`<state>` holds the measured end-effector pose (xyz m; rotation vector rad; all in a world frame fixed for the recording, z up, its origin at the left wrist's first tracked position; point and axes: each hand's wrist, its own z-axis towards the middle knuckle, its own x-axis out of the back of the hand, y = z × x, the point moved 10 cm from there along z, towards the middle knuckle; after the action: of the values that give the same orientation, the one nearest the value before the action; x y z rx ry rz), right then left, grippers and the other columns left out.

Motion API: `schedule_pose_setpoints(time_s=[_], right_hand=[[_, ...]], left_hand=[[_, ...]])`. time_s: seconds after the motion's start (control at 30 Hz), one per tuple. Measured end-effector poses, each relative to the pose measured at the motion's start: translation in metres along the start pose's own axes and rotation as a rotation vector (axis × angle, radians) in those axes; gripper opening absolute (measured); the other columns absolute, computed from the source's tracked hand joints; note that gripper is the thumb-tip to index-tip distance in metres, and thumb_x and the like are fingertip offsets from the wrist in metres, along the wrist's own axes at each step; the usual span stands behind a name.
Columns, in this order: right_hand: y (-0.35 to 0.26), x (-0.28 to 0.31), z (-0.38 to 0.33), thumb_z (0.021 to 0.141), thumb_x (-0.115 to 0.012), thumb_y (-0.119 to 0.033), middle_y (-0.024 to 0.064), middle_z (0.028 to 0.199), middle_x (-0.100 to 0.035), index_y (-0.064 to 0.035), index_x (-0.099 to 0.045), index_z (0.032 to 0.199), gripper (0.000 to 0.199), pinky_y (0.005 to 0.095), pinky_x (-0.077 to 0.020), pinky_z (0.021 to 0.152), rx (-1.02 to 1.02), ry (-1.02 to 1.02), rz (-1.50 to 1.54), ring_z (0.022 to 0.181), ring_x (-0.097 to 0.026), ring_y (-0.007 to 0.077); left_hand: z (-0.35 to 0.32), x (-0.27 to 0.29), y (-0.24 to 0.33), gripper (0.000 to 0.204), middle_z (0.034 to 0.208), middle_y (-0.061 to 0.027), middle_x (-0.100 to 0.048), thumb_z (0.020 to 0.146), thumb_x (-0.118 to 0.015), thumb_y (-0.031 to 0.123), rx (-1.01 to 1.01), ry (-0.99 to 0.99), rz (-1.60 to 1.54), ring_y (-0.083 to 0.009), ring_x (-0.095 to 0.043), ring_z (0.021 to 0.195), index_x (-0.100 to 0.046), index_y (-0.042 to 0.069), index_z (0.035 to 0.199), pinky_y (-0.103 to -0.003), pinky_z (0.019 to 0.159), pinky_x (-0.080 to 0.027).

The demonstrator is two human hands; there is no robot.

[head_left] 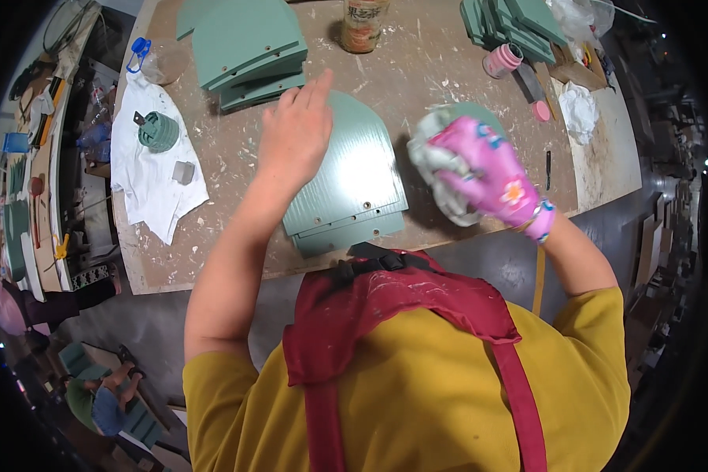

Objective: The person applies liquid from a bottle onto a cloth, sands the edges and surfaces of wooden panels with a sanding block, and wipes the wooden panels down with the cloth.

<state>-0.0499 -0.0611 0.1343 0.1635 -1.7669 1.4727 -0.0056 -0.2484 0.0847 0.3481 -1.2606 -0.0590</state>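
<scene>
Two or more green-painted boards (346, 169) with rounded far ends lie stacked in front of me, with small holes along their near edges. My bare left hand (297, 134) lies along the stack's left side, fingers stretched toward the far end, holding nothing. To the right, my right hand (492, 169) wears a pink flowered glove and grips a whitish-grey cloth (436, 169), slightly smeared by motion. Beneath the cloth, the rounded end of another green piece (480, 116) shows; the rest of it is hidden.
More green boards (244, 39) are piled at the far left, and others (515, 27) at the far right. A glass jar (363, 27), a pink bottle (502, 60) and crumpled white paper (579, 114) stand around. A green tub (158, 131) rests on a white cloth (145, 197).
</scene>
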Motion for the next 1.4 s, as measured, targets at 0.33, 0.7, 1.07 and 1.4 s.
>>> schedule_pose_setpoints(time_s=[0.33, 0.7, 1.07, 1.4], right_hand=[[-0.027, -0.070, -0.005, 0.074, -0.065, -0.019, 0.0130, 0.105, -0.057, -0.0080, -0.056, 0.111, 0.039, 0.0411, -0.0480, 0.078, 0.400, -0.197, -0.463, 0.091, -0.058, 0.0301], [0.000, -0.051, -0.047, 0.083, -0.059, -0.019, 0.0137, 0.117, -0.054, -0.0101, -0.053, 0.122, 0.041, 0.0429, -0.0461, 0.090, 0.246, -0.331, -0.382, 0.108, -0.056, 0.0309], [-0.027, -0.053, 0.070, 0.082, -0.061, -0.021, 0.0145, 0.094, -0.057, -0.0057, -0.058, 0.097, 0.022, 0.0421, -0.0500, 0.075, 0.291, -0.045, -0.437, 0.085, -0.060, 0.0345], [-0.033, -0.065, 0.093, 0.075, -0.063, -0.014, 0.0149, 0.087, -0.057, -0.0054, -0.058, 0.087, 0.015, 0.0423, -0.0497, 0.064, 0.397, 0.016, -0.655, 0.077, -0.060, 0.0326]], left_hand=[[-0.002, -0.002, 0.001, 0.039, 0.127, -0.0094, -0.055, 0.092, -0.047, 0.018, -0.024, 0.013, 0.022, -0.0286, -0.051, 0.115, -0.047, 0.009, 0.130, -0.044, 0.089, -0.042], [0.000, 0.002, -0.002, 0.039, 0.131, -0.0123, -0.052, 0.092, -0.049, 0.020, -0.051, 0.018, -0.031, -0.0319, -0.050, 0.116, -0.048, 0.008, 0.130, -0.043, 0.093, -0.042], [-0.003, 0.002, -0.018, 0.033, 0.112, -0.0153, -0.057, 0.094, -0.048, 0.021, 0.073, -0.102, -0.195, -0.0352, -0.056, 0.100, -0.051, 0.005, 0.122, -0.043, 0.083, -0.047], [-0.009, 0.006, -0.021, 0.029, 0.107, -0.0124, -0.056, 0.094, -0.048, 0.021, 0.092, -0.054, -0.213, -0.0332, -0.054, 0.096, -0.053, 0.007, 0.119, -0.043, 0.080, -0.047]])
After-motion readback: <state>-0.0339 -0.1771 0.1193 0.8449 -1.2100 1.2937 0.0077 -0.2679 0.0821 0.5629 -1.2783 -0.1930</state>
